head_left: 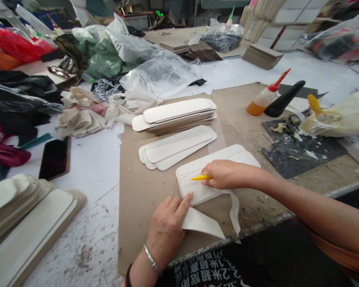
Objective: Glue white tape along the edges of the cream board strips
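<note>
My right hand [224, 174] is closed around a yellow pointed tool [201, 177], its tip over a group of overlapping white rounded panels [194, 192]. My left hand [169, 217] is at the panels' near left corner, its fingers closed on a white strip [204, 224] that trails toward the table's front edge. Another narrow strip [235, 211] hangs from the panels' near side. Behind them lie a few more white panels [179, 145] and a taller stack [176, 115]. Part of the panels under my right hand is hidden.
At right stand a glue bottle with red nozzle [265, 97], a black tapered object [284, 99] and a glue-smeared dark board [311, 153] with a bag [344, 115]. A phone [55, 157] and stacked panels [32, 239] lie left. Plastic bags [161, 71] fill the back.
</note>
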The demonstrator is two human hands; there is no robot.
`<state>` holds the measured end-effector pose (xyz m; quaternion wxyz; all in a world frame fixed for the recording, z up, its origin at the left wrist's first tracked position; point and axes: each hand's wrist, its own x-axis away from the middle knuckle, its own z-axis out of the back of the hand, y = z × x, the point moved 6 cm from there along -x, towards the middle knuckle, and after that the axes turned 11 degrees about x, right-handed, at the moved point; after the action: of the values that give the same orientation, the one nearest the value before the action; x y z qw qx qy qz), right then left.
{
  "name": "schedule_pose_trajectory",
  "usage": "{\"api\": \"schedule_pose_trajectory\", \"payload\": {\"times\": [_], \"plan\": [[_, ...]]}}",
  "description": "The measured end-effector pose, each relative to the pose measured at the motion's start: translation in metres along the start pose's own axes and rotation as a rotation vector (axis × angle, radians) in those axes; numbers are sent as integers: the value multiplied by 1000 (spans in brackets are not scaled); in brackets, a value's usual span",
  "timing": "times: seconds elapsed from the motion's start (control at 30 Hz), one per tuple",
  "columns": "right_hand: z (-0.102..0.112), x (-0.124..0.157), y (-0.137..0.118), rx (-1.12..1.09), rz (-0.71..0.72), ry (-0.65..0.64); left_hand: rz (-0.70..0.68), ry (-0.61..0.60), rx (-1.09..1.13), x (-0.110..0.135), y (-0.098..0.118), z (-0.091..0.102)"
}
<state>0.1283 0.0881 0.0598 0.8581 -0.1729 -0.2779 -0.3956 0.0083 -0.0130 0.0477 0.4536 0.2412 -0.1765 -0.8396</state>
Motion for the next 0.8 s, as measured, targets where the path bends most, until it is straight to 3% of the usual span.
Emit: {"api": "schedule_pose_trajectory", "payload": {"times": [0.5, 0.6, 0.8], "plan": [[4, 0, 3, -83, 11, -61, 10, -35, -24, 0, -7, -7], [2, 24, 22, -119, 0, -12, -32, 12, -35, 1, -7, -7], [-25, 82, 94, -391, -198, 181, -122, 128, -24, 4, -9, -6]]}}
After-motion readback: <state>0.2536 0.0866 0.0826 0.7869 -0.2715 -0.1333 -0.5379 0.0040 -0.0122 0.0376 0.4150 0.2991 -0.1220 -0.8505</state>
